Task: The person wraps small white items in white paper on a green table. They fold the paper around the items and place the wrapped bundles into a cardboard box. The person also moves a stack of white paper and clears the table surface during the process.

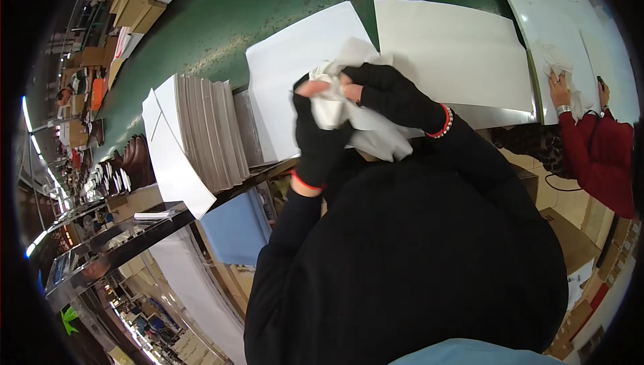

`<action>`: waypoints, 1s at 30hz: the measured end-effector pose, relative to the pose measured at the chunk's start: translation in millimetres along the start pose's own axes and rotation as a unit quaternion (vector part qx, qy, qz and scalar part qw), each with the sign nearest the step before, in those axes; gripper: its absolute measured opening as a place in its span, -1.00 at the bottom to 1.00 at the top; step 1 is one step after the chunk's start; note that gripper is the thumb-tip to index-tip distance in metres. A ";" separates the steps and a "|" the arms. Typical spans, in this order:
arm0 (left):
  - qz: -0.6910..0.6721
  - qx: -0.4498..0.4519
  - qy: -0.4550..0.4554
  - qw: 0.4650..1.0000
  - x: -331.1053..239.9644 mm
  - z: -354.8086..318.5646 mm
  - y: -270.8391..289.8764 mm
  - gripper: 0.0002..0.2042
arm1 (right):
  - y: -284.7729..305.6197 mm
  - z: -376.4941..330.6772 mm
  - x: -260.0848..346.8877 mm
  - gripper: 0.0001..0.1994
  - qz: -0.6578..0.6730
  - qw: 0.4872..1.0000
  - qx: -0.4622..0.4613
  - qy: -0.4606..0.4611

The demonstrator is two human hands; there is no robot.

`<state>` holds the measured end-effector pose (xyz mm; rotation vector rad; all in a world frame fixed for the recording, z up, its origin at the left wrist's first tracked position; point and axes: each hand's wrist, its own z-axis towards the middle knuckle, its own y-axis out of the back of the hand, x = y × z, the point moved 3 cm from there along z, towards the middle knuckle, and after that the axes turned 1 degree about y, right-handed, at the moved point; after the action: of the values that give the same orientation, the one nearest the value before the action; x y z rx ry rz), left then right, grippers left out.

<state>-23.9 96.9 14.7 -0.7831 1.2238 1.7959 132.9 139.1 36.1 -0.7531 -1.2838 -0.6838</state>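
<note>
Crumpled white tissue paper (329,107) is bunched between my two hands, above the front edge of the green bench. My left hand (318,123), in a black fingerless glove, grips it with the thumb on top. From the right, my right hand (389,93), gloved the same way, pinches the upper part. A loose flap of the paper hangs below toward my body. Under and behind my hands lies a large white sheet (295,46). Whether anything is wrapped inside the paper cannot be seen.
Another white sheet (456,56) lies to the right. A tall stack of white sheets or flat cartons (208,130) stands at left. Brown boots (137,160) and cardboard boxes (137,13) are beyond. At far right, a co-worker in red sleeves (597,150) handles thin white paper (558,60).
</note>
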 end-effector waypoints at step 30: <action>0.181 0.123 0.123 0.968 173.7 52.1 -1.2 -0.50 | 39.8 -32.3 -162.3 -0.64 -0.371 0.924 0.085 -0.049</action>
<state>-109.0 193.7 -112.8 -0.6834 1.8119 1.8169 157.7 141.6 -132.3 -0.1327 -1.7097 -1.1275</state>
